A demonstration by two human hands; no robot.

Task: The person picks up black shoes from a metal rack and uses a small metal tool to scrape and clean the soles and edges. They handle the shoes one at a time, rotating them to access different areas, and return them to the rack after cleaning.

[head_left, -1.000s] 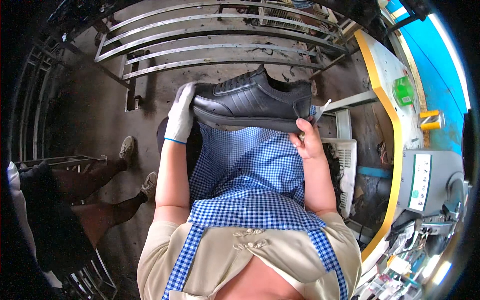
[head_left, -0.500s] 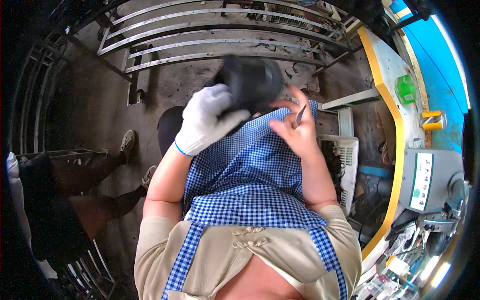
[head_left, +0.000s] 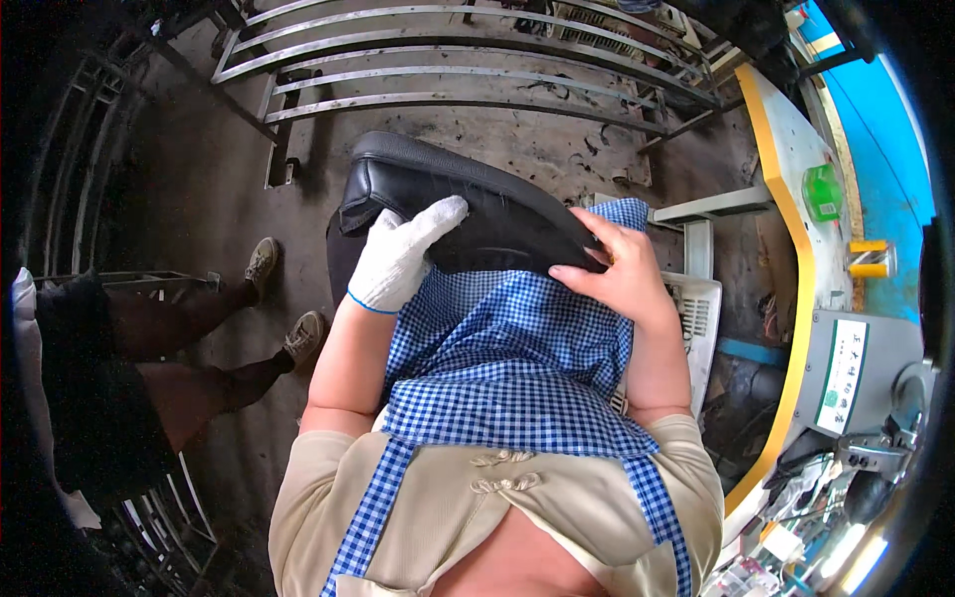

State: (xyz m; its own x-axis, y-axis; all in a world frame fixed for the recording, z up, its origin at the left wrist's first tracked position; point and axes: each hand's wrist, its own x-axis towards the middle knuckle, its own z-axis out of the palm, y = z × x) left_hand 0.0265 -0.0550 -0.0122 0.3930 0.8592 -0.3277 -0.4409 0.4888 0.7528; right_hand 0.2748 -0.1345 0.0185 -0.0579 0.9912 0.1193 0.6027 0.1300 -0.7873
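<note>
A black leather-look sewn piece (head_left: 477, 214), with a padded curved panel and a seam along its rim, lies over my lap. My left hand (head_left: 403, 254), in a white knit glove, holds its near left side, thumb stretched over the dark inner face and the other fingers partly hidden. My bare right hand (head_left: 619, 267) grips the narrow right end between thumb and fingers. Fine loose threads show on the dark face. Below the piece spreads my blue checked apron (head_left: 497, 328).
A metal rack (head_left: 468, 75) stands ahead. To the right are a yellow-edged table (head_left: 781, 199) with a green container (head_left: 822, 192), a grey sewing machine (head_left: 860, 373) and a white plastic crate (head_left: 701, 328) below. Another person's legs (head_left: 214, 298) are at the left.
The blurred black piece has been turned and spread out wide across my lap. My right hand has closed on its right end; the small pointed metal blade seen in that hand no longer shows.
</note>
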